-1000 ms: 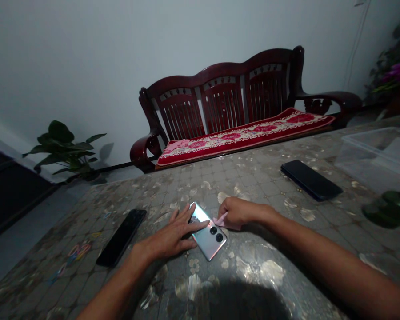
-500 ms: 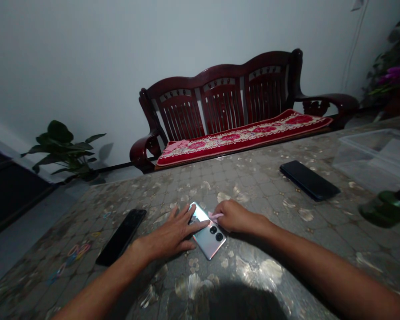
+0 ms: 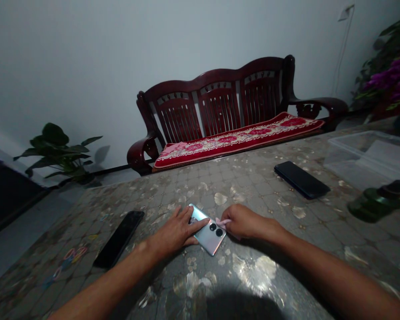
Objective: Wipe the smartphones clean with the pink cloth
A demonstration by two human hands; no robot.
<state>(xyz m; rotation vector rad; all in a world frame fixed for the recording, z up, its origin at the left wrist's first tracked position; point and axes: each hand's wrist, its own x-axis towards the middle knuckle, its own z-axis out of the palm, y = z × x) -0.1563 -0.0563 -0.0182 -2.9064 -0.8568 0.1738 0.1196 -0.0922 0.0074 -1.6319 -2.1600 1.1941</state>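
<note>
A silver phone (image 3: 209, 234) lies face down on the patterned table (image 3: 253, 275), its two round camera lenses showing. My left hand (image 3: 176, 231) rests flat on its left part with the fingers spread, pinning it. My right hand (image 3: 242, 222) is closed on a small pink cloth (image 3: 221, 221) pressed against the phone's right edge beside the lenses.
A black phone (image 3: 119, 239) lies to the left and another black phone (image 3: 302, 179) at the back right. A clear plastic box (image 3: 370, 158) and a dark green bottle (image 3: 375, 202) sit at the right. A red wooden bench (image 3: 226, 120) stands behind the table.
My right hand with the pink cloth has shifted slightly along the phone's right edge near the lenses. My left hand stays flat on the phone. The camera has tilted a little.
</note>
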